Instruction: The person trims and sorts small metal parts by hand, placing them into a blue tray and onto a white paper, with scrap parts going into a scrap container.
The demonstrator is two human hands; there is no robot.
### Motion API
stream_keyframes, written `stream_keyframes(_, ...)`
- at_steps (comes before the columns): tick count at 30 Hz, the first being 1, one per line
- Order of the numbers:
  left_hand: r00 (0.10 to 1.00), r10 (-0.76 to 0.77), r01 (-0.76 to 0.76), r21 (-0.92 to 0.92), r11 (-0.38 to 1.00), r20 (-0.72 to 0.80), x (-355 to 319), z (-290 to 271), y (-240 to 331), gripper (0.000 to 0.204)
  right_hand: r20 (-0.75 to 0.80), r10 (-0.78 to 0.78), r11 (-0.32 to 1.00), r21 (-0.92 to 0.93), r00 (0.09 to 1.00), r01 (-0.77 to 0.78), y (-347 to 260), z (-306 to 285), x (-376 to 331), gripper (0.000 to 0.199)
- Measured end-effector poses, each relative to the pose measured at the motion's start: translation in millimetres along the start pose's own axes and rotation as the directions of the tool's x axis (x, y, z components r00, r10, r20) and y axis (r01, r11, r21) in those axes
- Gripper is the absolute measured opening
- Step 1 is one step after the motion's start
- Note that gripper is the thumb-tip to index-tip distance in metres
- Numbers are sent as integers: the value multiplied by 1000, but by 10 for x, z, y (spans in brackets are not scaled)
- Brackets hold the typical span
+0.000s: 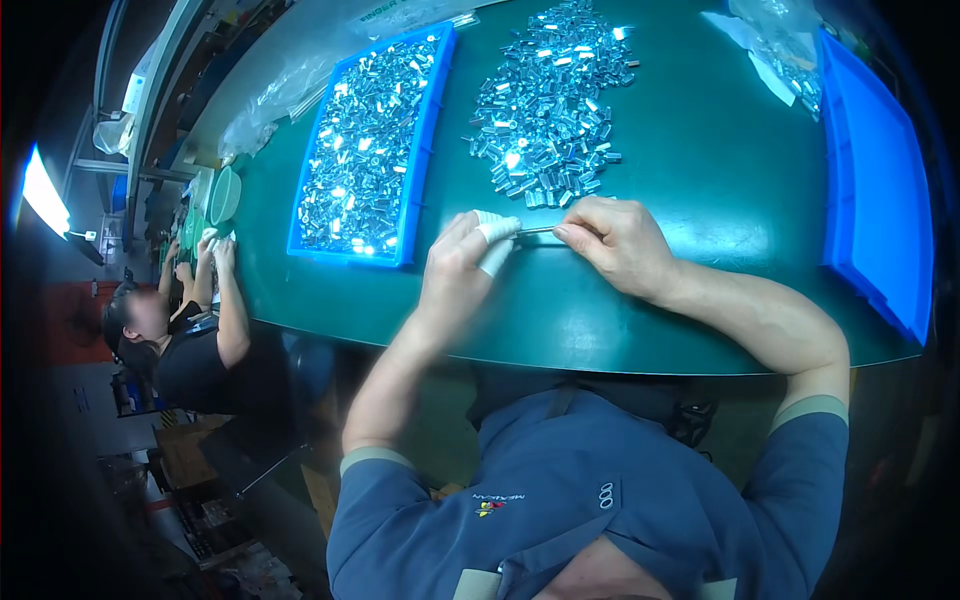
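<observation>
A thin metal rod spans the short gap between my two hands over the green table. My right hand pinches its right end between thumb and forefinger. White wraps cover some fingertips of my left hand, which is closed around the rod's other end; whether a small part sits in those fingers is hidden. Just beyond my hands lies a loose heap of small shiny metal cylinders. Many similar pieces fill a blue tray to the left of the heap.
At the right edge stands an upright blue tray or lid. Clear plastic bags lie at the far left, and another bag with metal pieces at the far right. A co-worker sits left, near a green basket.
</observation>
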State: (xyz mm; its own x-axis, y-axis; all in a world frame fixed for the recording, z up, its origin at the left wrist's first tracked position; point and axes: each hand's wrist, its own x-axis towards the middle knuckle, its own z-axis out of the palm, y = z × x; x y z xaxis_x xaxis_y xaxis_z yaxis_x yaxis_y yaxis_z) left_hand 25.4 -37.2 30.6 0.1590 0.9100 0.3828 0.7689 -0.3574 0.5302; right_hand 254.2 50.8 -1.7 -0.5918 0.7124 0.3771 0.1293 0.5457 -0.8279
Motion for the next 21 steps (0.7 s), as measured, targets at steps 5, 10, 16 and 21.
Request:
stream_keyframes(5,998,54,-54,-13,998,19,18,14,18,29,71,-40,997,-65,997,45,23,16,-29,31)
stream_keyframes(10,998,34,-32,-57,998,46,-28,21,33,29,105,48,999,-1,993,-48,24,5,-22,38)
stream_keyframes(16,992,47,-40,-65,997,121,-70,58,88,28,196,16,999,35,980,-24,33,82,-67,43)
stream_keyframes(21,994,70,-68,-23,997,86,-30,-63,44,27,161,40,990,124,986,-60,0,83,-55,40)
